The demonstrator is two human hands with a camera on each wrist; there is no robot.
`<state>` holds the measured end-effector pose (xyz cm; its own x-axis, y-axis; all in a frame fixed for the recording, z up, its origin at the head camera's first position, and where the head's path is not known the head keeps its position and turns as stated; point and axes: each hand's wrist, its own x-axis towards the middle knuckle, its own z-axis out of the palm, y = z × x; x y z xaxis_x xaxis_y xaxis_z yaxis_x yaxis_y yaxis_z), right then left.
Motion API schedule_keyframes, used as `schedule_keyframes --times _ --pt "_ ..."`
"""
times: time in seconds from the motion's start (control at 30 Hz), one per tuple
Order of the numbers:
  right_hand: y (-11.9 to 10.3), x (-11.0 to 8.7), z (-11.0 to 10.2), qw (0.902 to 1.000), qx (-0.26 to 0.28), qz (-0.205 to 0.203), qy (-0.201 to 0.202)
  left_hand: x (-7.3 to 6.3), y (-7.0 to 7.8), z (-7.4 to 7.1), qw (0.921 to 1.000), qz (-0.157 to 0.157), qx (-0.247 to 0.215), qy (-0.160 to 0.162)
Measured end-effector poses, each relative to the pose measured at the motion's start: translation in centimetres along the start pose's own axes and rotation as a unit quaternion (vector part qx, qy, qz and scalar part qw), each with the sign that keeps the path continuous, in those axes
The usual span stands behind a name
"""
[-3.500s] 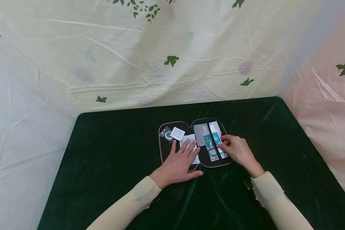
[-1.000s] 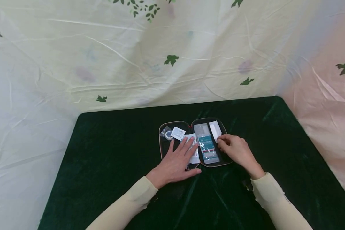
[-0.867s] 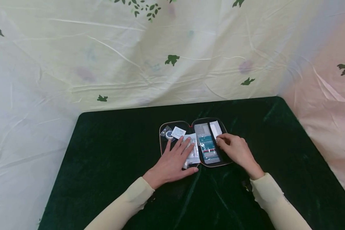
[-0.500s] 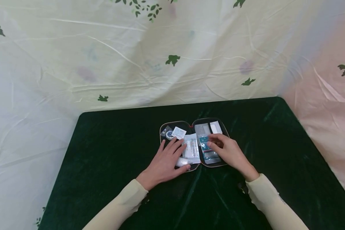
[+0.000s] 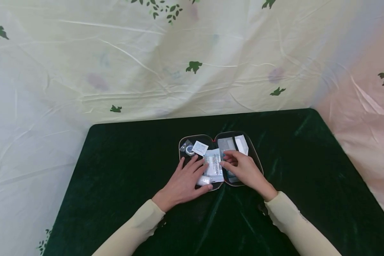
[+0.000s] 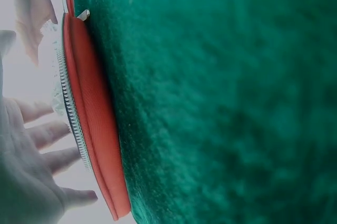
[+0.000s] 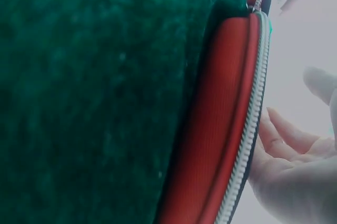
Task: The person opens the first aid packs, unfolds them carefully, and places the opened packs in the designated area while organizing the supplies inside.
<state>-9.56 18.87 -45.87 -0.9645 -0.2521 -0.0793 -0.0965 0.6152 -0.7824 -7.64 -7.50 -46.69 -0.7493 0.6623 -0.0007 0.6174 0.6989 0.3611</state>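
The case (image 5: 254, 155) lay unzipped and spread flat on the worktop (image 5: 131, 160), about midway between its left and right edges and nearer the far edge. Wrist views showed a red shell with a silver zip (image 7: 250, 139).

The left hand (image 5: 184, 181) was spread over the left half, its thumb beside a white wrapped bundle (image 5: 204, 180) and its fingertips at a printed packet (image 5: 213, 165); firm contact could not be confirmed. Toward the far edge in that half were a small white sachet (image 5: 200, 148) and a ring-shaped item (image 5: 190, 150), side by side.

The right hand (image 5: 244, 170) was poised over the right half, fingers loosely bent, thumb apart from the forefinger, with nothing visibly pinched. Its fingertips were near the printed packet. Beyond it, a black strap (image 5: 235, 142) ran between a grey pouch (image 5: 225, 144) and a white folded piece (image 5: 242, 144).
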Motion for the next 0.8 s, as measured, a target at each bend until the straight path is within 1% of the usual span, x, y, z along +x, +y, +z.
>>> schedule_keyframes --times 0.13,0.33,0.53,0.8 --pt "-0.2 0.1 0.3 0.9999 -0.004 0.009 -0.007 0.1 0.1 0.1 1.0 0.002 -0.005 -0.001" --pt "-0.6 0.3 0.6 0.9995 -0.016 0.021 -0.014 0.1 0.2 0.1 0.9998 -0.004 -0.012 -0.018" --pt "-0.7 0.8 0.7 0.9985 -0.044 0.031 -0.013 0.3 0.2 0.2 0.9993 -0.001 -0.02 -0.032" --pt "-0.6 1.1 0.8 0.9983 -0.047 0.034 -0.007 0.4 0.4 0.2 0.9986 0.005 -0.019 -0.049"
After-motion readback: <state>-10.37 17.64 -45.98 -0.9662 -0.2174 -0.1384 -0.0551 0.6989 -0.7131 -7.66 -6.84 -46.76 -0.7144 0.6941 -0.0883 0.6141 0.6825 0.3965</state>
